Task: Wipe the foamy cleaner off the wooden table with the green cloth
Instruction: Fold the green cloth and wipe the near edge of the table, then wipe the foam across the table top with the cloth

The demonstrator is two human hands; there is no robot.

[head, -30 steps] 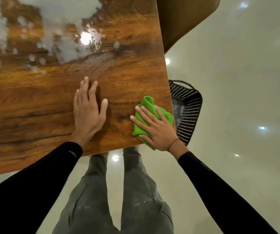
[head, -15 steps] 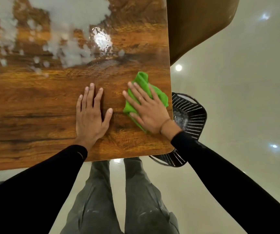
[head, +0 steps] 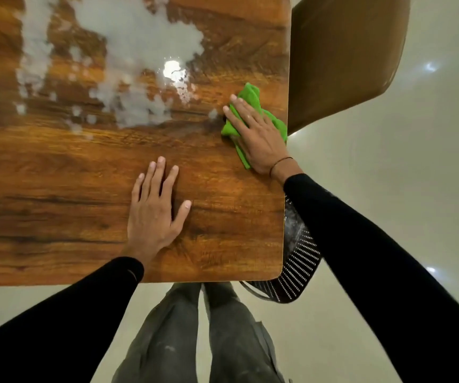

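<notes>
The wooden table (head: 57, 205) fills the upper left of the head view. White foamy cleaner (head: 137, 42) lies in patches across its far half, with a small blob just left of the cloth. My right hand (head: 256, 134) presses flat on the green cloth (head: 250, 95) near the table's right edge, fingers straight and pointing away from me. My left hand (head: 153, 214) rests flat on bare wood nearer to me, fingers spread. The near part of the table shows no foam.
A brown chair (head: 344, 56) stands against the table's right edge, just beyond the cloth. A black perforated basket (head: 297, 275) sits on the floor under the table's near right corner. My legs stand at the near edge on a pale glossy floor (head: 388, 189).
My right hand has slid the green cloth away from me along the table's right edge, from the near corner up to the foam's edge. My left hand has stayed flat on the wood.
</notes>
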